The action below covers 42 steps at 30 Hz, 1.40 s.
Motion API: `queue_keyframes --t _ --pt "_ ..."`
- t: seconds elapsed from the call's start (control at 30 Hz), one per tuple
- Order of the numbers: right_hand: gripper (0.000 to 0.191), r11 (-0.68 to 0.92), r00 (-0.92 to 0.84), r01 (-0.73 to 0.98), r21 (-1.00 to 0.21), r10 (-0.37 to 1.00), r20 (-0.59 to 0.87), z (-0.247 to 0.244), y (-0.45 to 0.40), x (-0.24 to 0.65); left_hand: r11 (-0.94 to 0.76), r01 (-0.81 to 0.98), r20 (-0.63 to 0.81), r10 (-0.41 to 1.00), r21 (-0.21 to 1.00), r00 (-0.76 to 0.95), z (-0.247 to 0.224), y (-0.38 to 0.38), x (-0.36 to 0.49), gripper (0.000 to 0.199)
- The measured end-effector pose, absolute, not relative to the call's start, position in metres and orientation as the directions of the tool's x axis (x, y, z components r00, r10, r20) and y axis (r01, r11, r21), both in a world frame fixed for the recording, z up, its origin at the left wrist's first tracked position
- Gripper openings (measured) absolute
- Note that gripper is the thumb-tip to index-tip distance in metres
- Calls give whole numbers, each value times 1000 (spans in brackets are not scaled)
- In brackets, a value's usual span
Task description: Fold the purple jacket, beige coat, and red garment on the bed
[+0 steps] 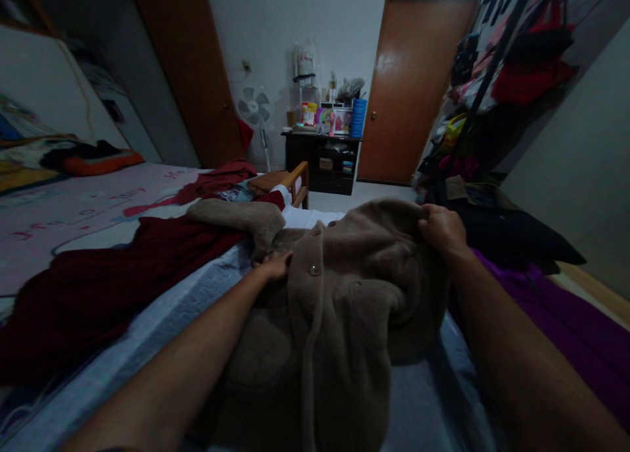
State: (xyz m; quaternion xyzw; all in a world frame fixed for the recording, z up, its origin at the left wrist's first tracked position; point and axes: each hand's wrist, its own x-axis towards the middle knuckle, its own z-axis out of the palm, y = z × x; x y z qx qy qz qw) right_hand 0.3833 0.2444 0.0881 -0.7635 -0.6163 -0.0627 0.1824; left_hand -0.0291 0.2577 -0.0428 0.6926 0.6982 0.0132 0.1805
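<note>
Between the two sets of fingers spreads a brown coat (339, 308), its buttoned front facing up and its lower part running from the fingers toward the near edge of the view. At its far right part, the right hand (441, 227) has its fingers closed on the cloth, gripping a fold between thumb and curled fingers. Left of the button strip, the left hand (275, 267) is at the coat with its fingertips partly hidden by the cloth; whether they pinch it or only press on it, I cannot tell. Just right of those left fingers, a round button (315, 270) sits on the strip. Beyond the left hand and to its left, a sleeve (236, 217) of the coat lies bent, reaching over a dark red cloth (113, 268) that spreads farther left of the fingers. Under the coat, nearer than the right fingers, shows a pale blue surface (413, 399). To the right of the right fingers lies a dark garment (512, 226) with a brown collar, and nearer than it, beside the right forearm, a purple cloth (566, 321). Well beyond the fingers of both hands stand a white fan (254, 106), a dark cabinet (322, 163) with a blue stack (358, 117) on top, and a brown door (411, 84).
</note>
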Motion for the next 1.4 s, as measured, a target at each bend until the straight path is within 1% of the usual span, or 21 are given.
queue_keyframes --t 0.07,0.13,0.23,0.3,0.37,0.4,0.47,0.53,0.6,0.7,0.73,0.77,0.87,0.93,1.0,1.07,1.13,1.17,1.23,1.3,1.4 --pt "38 -202 278 952 -230 885 374 102 245 409 79 979 -310 951 189 -17 -49 256 -29 83" --pt "40 -237 330 930 -282 875 353 105 245 432 109 986 -321 945 129 -62 -55 255 -27 86" --pt "46 -280 370 913 -298 875 312 93 246 444 130 989 -296 949 66 -105 -55 255 -18 80" --pt "51 -231 322 935 -269 872 369 80 248 430 124 991 -273 956 48 -106 -49 255 -8 71" --pt "53 -120 221 960 -254 882 417 69 253 399 46 995 -169 985 88 -31 -40 254 7 63" --pt "51 -35 146 962 -269 903 405 63 257 378 -22 991 -88 996 130 34 -35 254 17 61" --pt "44 177 -67 906 -383 957 284 52 266 332 -188 955 75 982 230 175 -27 252 38 58" --pt "39 251 -160 864 -436 959 235 36 275 287 -318 893 158 947 319 281 -23 250 60 52" --pt "39 259 -185 813 -521 964 189 15 282 252 -373 858 166 927 352 335 -26 248 77 51" --pt "42 236 -176 740 -630 972 157 -25 283 224 -328 886 90 944 328 317 -42 243 89 54" --pt "46 209 -129 598 -774 978 165 -39 282 221 -306 897 68 951 318 301 -49 242 90 55" --pt "51 200 -116 549 -811 980 164 -51 279 221 -294 902 56 955 316 291 -56 241 89 56" --pt "60 172 -89 465 -868 985 147 -80 273 226 -299 882 56 952 363 300 -74 239 85 56" --pt "58 162 -93 417 -894 986 136 -90 273 231 -294 847 90 955 443 284 -77 241 82 50" --pt "50 160 -115 361 -919 985 127 -95 274 233 -265 805 172 964 531 203 -73 245 79 40" --pt "43 158 -136 313 -937 983 120 -96 277 233 -234 783 285 956 577 76 -66 252 76 34" --pt "38 155 -155 239 -959 981 120 -97 278 234 -259 786 369 929 561 43 -58 260 74 34" --pt "35 157 -161 194 -968 979 126 -97 278 235 -299 793 385 919 530 89 -56 264 74 40" --pt "29 172 -168 104 -980 974 153 -98 277 236 -401 797 348 902 451 257 -54 271 73 53" --pt "23 197 -176 66 -978 967 183 -100 277 238 -464 804 270 883 373 384 -54 275 74 60" --pt "22 224 -227 77 -972 953 202 -101 276 239 -459 840 232 885 288 404 -57 279 75 48"
